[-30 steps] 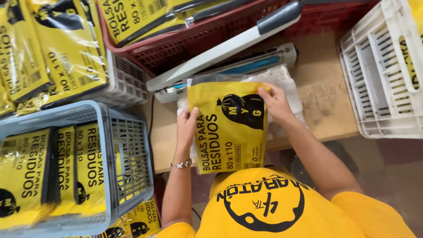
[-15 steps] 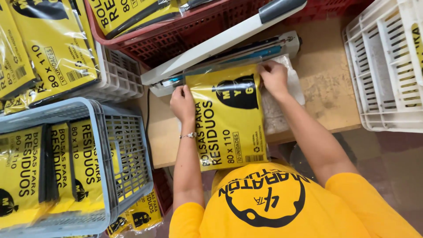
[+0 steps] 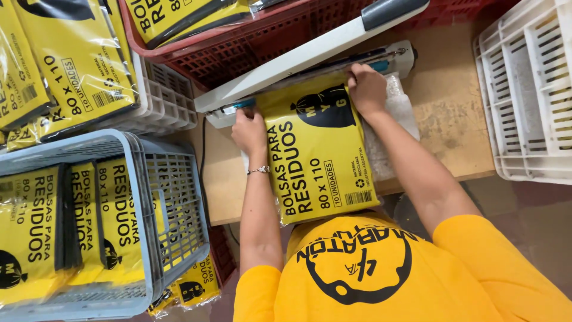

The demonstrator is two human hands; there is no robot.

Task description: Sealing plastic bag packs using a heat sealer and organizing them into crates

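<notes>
A flat yellow package of bags (image 3: 319, 161) in clear film lies on the wooden bench (image 3: 444, 95) in front of me. My left hand (image 3: 250, 128), with a thin bracelet at the wrist, presses its upper left corner. My right hand (image 3: 366, 88) grips its upper right corner. Both hands hold the package's top edge at the jaw of a white heat sealer (image 3: 310, 56), whose long arm with a grey handle (image 3: 393, 11) is raised above it. More clear film (image 3: 396, 107) lies under the package to the right.
A red crate (image 3: 238, 48) with yellow packages stands behind the sealer. A blue-grey crate (image 3: 173, 203) of the same packages sits at the left, a white crate (image 3: 161, 101) behind it. An empty white crate (image 3: 530, 89) stands at the right.
Both hands have pushed the yellow package away from me, from the bench middle up to the sealer, so its top edge now lies under the raised arm.
</notes>
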